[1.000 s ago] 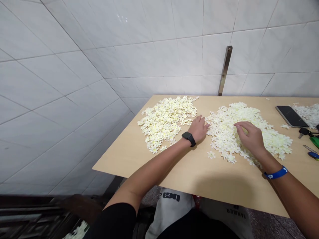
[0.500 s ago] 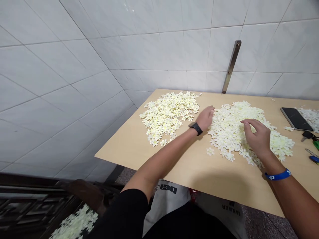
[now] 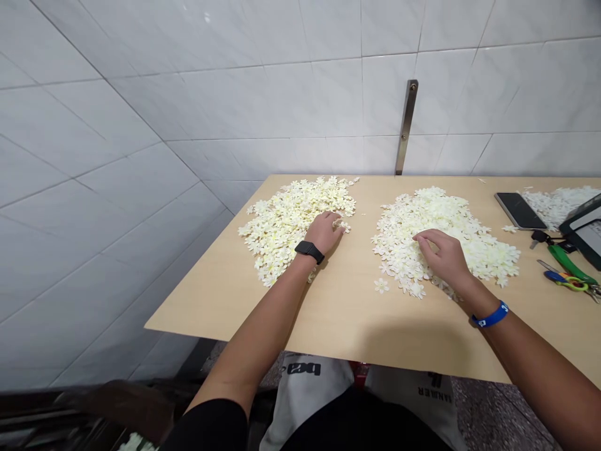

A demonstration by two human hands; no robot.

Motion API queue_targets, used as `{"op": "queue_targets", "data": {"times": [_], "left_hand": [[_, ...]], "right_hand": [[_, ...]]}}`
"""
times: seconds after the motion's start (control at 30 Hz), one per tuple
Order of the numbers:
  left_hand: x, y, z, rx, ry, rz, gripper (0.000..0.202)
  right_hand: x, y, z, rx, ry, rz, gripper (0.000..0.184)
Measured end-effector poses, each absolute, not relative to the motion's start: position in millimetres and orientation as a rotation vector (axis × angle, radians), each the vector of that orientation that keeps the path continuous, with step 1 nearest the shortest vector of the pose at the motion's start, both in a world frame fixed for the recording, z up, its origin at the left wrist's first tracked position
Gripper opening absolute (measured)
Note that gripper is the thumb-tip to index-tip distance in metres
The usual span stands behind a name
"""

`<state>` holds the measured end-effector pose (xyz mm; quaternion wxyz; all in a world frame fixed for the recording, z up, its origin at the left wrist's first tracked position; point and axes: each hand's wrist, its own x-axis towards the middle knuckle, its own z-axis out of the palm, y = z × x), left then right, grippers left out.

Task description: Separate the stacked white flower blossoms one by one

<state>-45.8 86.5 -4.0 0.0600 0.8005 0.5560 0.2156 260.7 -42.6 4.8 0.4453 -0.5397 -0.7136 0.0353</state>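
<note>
While the left hand touches flowers, bag print (inverted) looks unclear.

Phone, scissors, wall bracket.

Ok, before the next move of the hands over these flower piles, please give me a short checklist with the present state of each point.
1. Left hand rests on the right edge of the left pile: ok.
2. Right hand lies on the right pile: ok.
3. Piles apart, bare table between them: ok.
4. No loose flowers: not ok, one stray flower lies alone before the right pile.
5. A flower pinched in either hand: cannot tell.
6. Scissors and phone clear of both hands: ok.
</note>
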Motion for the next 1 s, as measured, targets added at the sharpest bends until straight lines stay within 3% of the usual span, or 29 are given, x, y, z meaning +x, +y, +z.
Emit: {"op": "queue_targets", "data": {"times": [0.37, 0.6, 0.83, 1.0], "left_hand": [[-45, 87, -6, 2.34, 1.659, 0.767, 0.016], [-38, 77, 8, 2.15, 1.594, 1.106, 0.009], [13, 15, 19, 1.976, 0.887, 1.064, 0.012], [21, 1, 19, 2.197, 0.929, 1.138, 0.009]], "right_hand": [[260, -44, 5, -1.3, -1.782, 0.082, 0.024], [259, -47, 11, -1.29, -1.764, 0.057, 0.025], [261, -50, 13, -1.27, -1.844, 0.13, 0.021], [374, -22, 17, -1.814, -1.291, -0.199, 0.029]]}}
